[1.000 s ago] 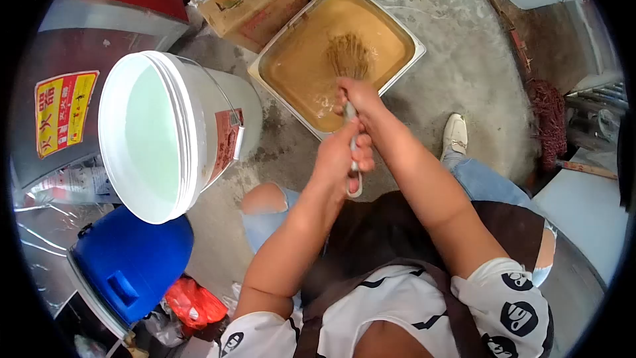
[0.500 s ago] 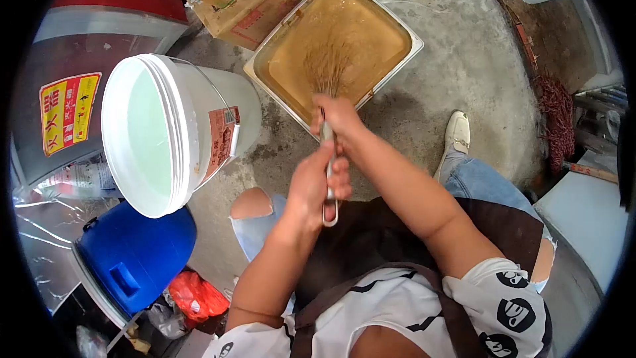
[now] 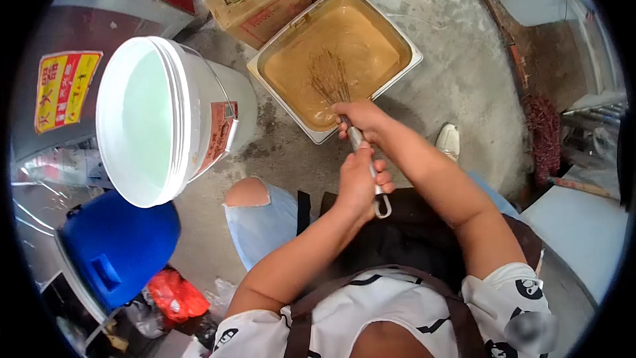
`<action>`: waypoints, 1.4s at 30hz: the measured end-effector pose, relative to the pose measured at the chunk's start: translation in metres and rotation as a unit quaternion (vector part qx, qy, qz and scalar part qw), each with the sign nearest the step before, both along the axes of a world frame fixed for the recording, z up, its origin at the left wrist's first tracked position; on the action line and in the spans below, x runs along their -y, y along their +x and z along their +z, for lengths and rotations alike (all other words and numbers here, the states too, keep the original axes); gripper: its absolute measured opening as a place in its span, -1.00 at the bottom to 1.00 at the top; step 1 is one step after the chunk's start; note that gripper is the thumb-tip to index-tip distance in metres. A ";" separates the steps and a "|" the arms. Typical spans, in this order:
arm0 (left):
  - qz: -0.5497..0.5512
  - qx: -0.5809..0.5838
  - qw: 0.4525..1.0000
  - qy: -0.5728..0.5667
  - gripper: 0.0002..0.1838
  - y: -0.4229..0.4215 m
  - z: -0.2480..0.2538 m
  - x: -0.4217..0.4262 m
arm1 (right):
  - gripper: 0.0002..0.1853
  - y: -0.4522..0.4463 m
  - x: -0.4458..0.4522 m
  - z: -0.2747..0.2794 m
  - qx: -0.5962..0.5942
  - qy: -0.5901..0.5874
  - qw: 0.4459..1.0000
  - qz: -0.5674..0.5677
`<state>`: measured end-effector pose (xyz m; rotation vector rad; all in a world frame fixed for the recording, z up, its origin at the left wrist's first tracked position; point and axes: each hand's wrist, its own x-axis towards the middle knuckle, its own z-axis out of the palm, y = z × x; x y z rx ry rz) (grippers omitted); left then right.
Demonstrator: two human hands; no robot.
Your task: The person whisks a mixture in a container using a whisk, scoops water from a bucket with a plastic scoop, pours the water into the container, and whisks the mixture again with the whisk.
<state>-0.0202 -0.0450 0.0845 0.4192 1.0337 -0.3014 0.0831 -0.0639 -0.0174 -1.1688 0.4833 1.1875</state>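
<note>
Both my hands are closed around the handle of a large wire whisk (image 3: 329,81). My right hand (image 3: 360,119) grips the upper handle close to the wires. My left hand (image 3: 361,178) wraps the lower handle, and the metal loop at its end pokes out below the fingers. The whisk's wires dip into a thick, tan, batter-like mixture (image 3: 374,33) near the middle of a rectangular metal pan (image 3: 320,136). Swirl marks show on the mixture's surface, and the wire tips are partly hidden in it. The pan rests on the concrete floor.
Left of the pan stands a white bucket (image 3: 222,103) holding pale liquid. Cardboard boxes (image 3: 265,0) sit against the pan's far left side. A blue drum (image 3: 126,245) and a red plastic bag (image 3: 177,295) are at lower left. Dried red chillies (image 3: 544,139) lie at right.
Both hands and the whisk handle have swung to the right, so the handle slants more. The wires have shifted slightly through the mixture. The camera view has also moved a little.
</note>
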 end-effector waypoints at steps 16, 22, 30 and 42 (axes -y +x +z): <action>-0.082 0.241 0.958 0.129 -0.69 -0.032 -0.008 -0.033 | -0.77 0.121 0.046 0.058 0.558 -0.411 0.331 0.640; -0.018 0.269 0.957 0.105 -0.73 -0.052 0.011 -0.049 | -0.78 0.135 -0.008 0.043 0.515 -0.509 0.167 0.669; 0.130 0.127 0.978 0.099 -0.71 -0.085 0.009 -0.083 | -0.74 0.124 -0.057 0.012 0.546 -0.374 0.319 0.679; 0.299 0.202 0.931 0.053 -0.59 -0.092 0.024 -0.095 | -0.82 0.146 -0.050 0.026 0.526 -0.435 0.135 0.719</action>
